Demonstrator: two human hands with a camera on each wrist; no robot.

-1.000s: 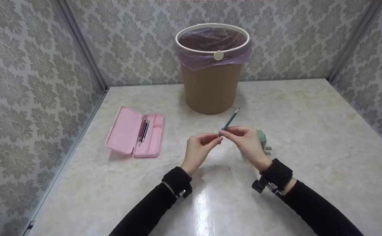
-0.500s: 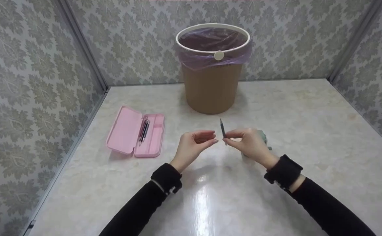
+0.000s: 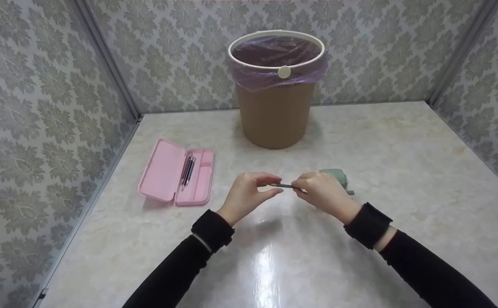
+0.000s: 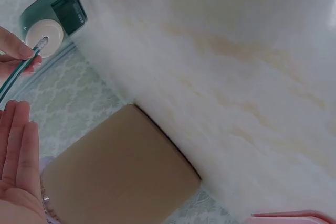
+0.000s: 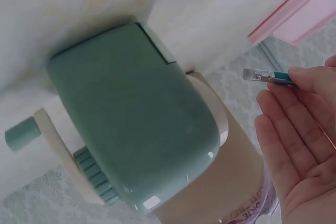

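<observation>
A dark green pencil (image 3: 284,185) is pinched near its eraser end between the thumb and fingers of my right hand (image 3: 321,190). It lies roughly level and points left. My left hand (image 3: 251,190) is held around the pencil's other end, thumb and fingers apart; in the left wrist view its fingers (image 4: 26,156) are straight. The pencil's eraser (image 5: 249,74) sticks out past the right thumb in the right wrist view. Just beyond the right hand stands a green crank pencil sharpener (image 3: 335,175), partly hidden by that hand in the head view.
To the left, a pink pencil case (image 3: 161,173) lies with its lid raised and several pencils (image 3: 188,171) inside. A brown bin (image 3: 274,115) with a purple liner stands at the back, near the patterned wall (image 3: 180,55).
The pencil has turned from pointing up and away to lying level, its far end now between the left thumb and fingers. The left hand let go of its end and spread its fingers.
</observation>
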